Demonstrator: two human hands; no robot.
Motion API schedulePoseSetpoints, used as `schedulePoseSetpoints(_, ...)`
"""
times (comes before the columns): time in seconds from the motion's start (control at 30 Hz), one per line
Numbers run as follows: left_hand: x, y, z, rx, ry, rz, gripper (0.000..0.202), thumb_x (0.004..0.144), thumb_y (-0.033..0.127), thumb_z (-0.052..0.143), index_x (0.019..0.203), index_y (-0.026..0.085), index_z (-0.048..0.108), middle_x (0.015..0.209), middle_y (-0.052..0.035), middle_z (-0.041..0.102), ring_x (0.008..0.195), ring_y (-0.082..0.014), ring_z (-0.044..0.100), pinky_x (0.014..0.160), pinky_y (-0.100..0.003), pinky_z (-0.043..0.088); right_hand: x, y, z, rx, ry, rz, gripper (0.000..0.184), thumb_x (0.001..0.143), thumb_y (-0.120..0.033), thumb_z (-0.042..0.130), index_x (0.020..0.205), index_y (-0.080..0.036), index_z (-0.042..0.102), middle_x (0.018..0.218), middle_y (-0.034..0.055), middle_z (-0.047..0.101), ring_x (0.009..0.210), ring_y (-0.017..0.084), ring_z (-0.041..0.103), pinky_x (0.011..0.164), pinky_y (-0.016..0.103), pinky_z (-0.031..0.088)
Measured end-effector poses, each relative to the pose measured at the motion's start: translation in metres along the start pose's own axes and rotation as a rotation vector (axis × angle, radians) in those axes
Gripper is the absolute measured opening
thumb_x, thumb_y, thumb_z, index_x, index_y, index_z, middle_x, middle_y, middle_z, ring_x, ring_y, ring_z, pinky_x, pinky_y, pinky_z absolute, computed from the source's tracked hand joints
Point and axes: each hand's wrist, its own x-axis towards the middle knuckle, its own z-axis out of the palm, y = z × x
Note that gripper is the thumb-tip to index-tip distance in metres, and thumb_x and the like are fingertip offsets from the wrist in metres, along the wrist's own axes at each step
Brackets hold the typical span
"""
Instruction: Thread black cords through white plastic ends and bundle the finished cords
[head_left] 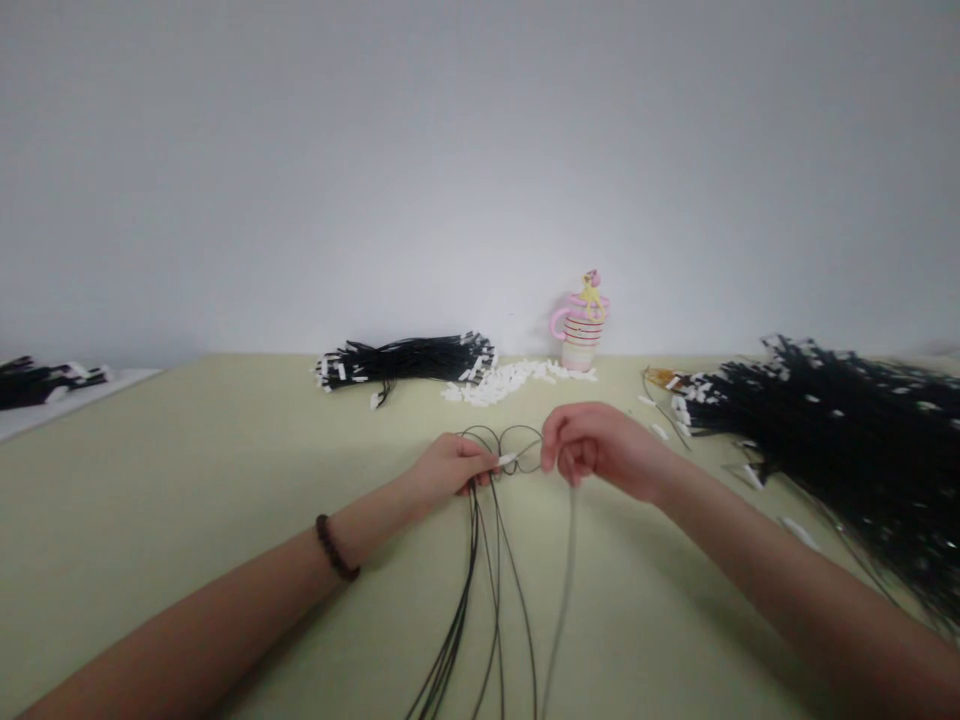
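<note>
My left hand (448, 468) is closed in a pinch on several thin black cords (480, 590) that trail toward me across the pale green table (187, 500). A small white connector (508, 459) sticks out of its fingertips. My right hand (596, 448) is closed too, pinching the looped end of a cord (525, 445) just right of the connector. The two hands are almost touching. A dark bead bracelet (335, 548) sits on my left wrist.
A bundle of black cords (405, 360) lies at the back centre beside a heap of loose white connectors (510, 380). A pink striped cup (583, 328) stands by the wall. A large pile of black cords (840, 420) fills the right; another bundle (45, 378) lies far left.
</note>
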Motion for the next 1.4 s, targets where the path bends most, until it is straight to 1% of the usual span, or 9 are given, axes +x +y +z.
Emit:
schedulePoseSetpoints(0.13, 0.0, -0.002, -0.001, -0.014, -0.034, -0.004, 0.03, 0.066, 0.04, 0.058, 0.069, 0.011, 0.064, 0.054, -0.0007, 0.052, 0.048, -0.0079, 0.042, 0.044, -0.02, 0.029, -0.01, -0.02, -0.023, 0.137, 0.145, -0.246, 0.018, 0.063, -0.014, 0.046, 0.074, -0.014, 0.06, 0.082, 0.0064, 0.065, 0.063, 0.012, 0.06, 0.053, 0.021, 0.042)
schedulePoseSetpoints(0.23, 0.0, -0.002, -0.001, -0.003, -0.038, -0.004, 0.03, 0.067, 0.039, 0.058, 0.069, 0.01, 0.065, 0.055, -0.0011, 0.053, 0.048, -0.008, 0.043, 0.044, -0.02, 0.03, -0.012, -0.025, -0.032, 0.138, 0.264, -0.338, 0.034, 0.059, -0.007, 0.052, 0.09, -0.017, 0.06, 0.09, 0.0045, 0.063, 0.07, 0.011, 0.061, 0.057, 0.021, 0.044)
schedulePoseSetpoints(0.3, 0.0, -0.001, -0.001, 0.004, -0.031, -0.002, 0.03, 0.067, 0.039, 0.058, 0.068, 0.01, 0.064, 0.054, -0.001, 0.052, 0.048, -0.0079, 0.043, 0.044, -0.02, 0.03, -0.011, -0.027, -0.036, 0.132, 0.353, -0.395, 0.031, 0.062, -0.01, 0.054, 0.091, -0.018, 0.06, 0.093, 0.004, 0.062, 0.069, 0.01, 0.06, 0.058, 0.021, 0.045)
schedulePoseSetpoints(0.53, -0.002, 0.001, 0.0, -0.009, -0.035, -0.009, 0.029, 0.067, 0.038, 0.059, 0.067, 0.01, 0.064, 0.054, -0.0008, 0.052, 0.048, -0.0078, 0.043, 0.044, -0.019, 0.03, -0.014, -0.04, -0.046, 0.073, 0.608, -0.602, 0.008, 0.076, -0.027, 0.053, 0.079, -0.02, 0.056, 0.062, -0.0039, 0.051, 0.048, 0.003, 0.045, 0.047, 0.017, 0.039)
schedulePoseSetpoints(0.67, -0.001, 0.0, 0.0, -0.004, -0.03, -0.015, 0.029, 0.067, 0.038, 0.058, 0.069, 0.01, 0.064, 0.055, -0.0013, 0.053, 0.049, -0.0076, 0.044, 0.044, -0.019, 0.03, -0.014, -0.042, -0.051, 0.062, 0.654, -0.668, 0.008, 0.075, -0.028, 0.055, 0.077, -0.02, 0.056, 0.059, -0.0054, 0.044, 0.042, 0.002, 0.036, 0.041, 0.016, 0.032)
schedulePoseSetpoints(0.87, 0.004, -0.007, -0.002, -0.018, 0.024, -0.028, 0.03, 0.066, 0.04, 0.058, 0.07, 0.011, 0.065, 0.056, -0.0013, 0.054, 0.048, -0.0078, 0.044, 0.043, -0.02, 0.03, 0.004, -0.011, -0.05, 0.029, 0.676, -0.543, 0.018, 0.065, -0.029, 0.064, 0.074, -0.015, 0.061, 0.062, -0.0017, 0.051, 0.042, 0.002, 0.038, 0.038, 0.017, 0.026)
schedulePoseSetpoints(1.0, 0.004, -0.007, -0.003, -0.048, 0.035, -0.025, 0.032, 0.067, 0.041, 0.057, 0.07, 0.01, 0.064, 0.056, -0.0009, 0.053, 0.047, -0.0069, 0.042, 0.042, -0.019, 0.028, 0.023, 0.044, -0.017, -0.13, 0.617, -0.336, 0.023, 0.066, -0.033, 0.061, 0.075, -0.012, 0.063, 0.053, -0.0021, 0.048, 0.042, 0.004, 0.036, 0.038, 0.018, 0.025)
schedulePoseSetpoints(1.1, 0.002, -0.005, -0.003, -0.063, 0.059, -0.017, 0.032, 0.068, 0.041, 0.056, 0.07, 0.01, 0.064, 0.055, -0.0001, 0.05, 0.046, -0.0066, 0.04, 0.042, -0.019, 0.027, 0.028, 0.073, 0.006, -0.222, 0.469, -0.198, 0.024, 0.069, -0.035, 0.057, 0.068, -0.012, 0.061, 0.046, -0.0038, 0.043, 0.041, 0.004, 0.032, 0.039, 0.018, 0.024)
schedulePoseSetpoints(1.4, 0.006, -0.009, -0.005, -0.18, 0.089, -0.041, 0.029, 0.068, 0.038, 0.057, 0.073, 0.011, 0.064, 0.057, 0.0003, 0.048, 0.049, -0.0059, 0.039, 0.043, -0.018, 0.025, 0.011, 0.086, 0.007, -0.585, 0.387, -0.21, 0.017, 0.069, -0.017, 0.047, 0.055, -0.012, 0.056, 0.052, -0.0014, 0.05, 0.052, 0.008, 0.044, 0.051, 0.018, 0.033)
